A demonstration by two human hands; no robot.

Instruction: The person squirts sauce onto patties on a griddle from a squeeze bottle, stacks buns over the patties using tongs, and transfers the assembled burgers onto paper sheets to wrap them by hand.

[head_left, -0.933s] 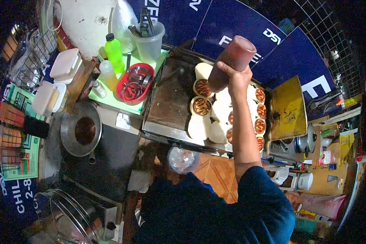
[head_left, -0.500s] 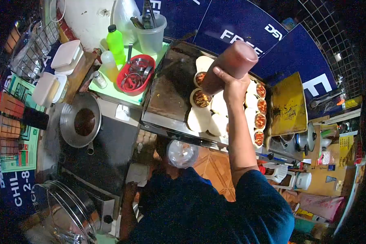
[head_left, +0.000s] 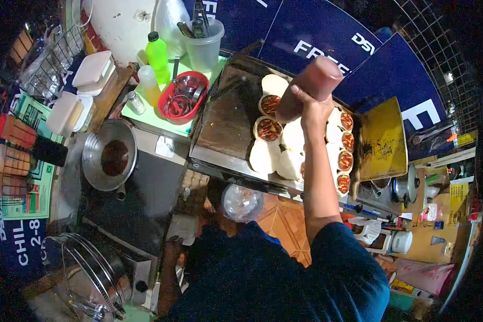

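Right hand: fingers curled round a dark red squeeze bottle, thumb along its upper side; raised over the griddle, toward its back edge.

Squeeze bottle: tilted, base up and to the right, narrow end down to the left, near a patty topped with sauce. Whether the tip touches anything cannot be told.

Left hand: low, in shadow, beside a grey container; its grip and the spread of its fingers cannot be told.

Buns: pale, laid flat in close rows from the griddle's middle to its right edge; some partly hidden by the right arm.

Patties: sauced, on buns; a second just in front of the first, four more in a column along the right edge.

Panel: yellow, stained, at the griddle's right edge.

Green table, at the griddle's left edge: red basket of metal rings, near the right edge; green bottle; squeeze bottle of yellow liquid; shaker, at the front left corner; tub holding tongs, at the back.

Pan: round, dark contents, left of the griddle.
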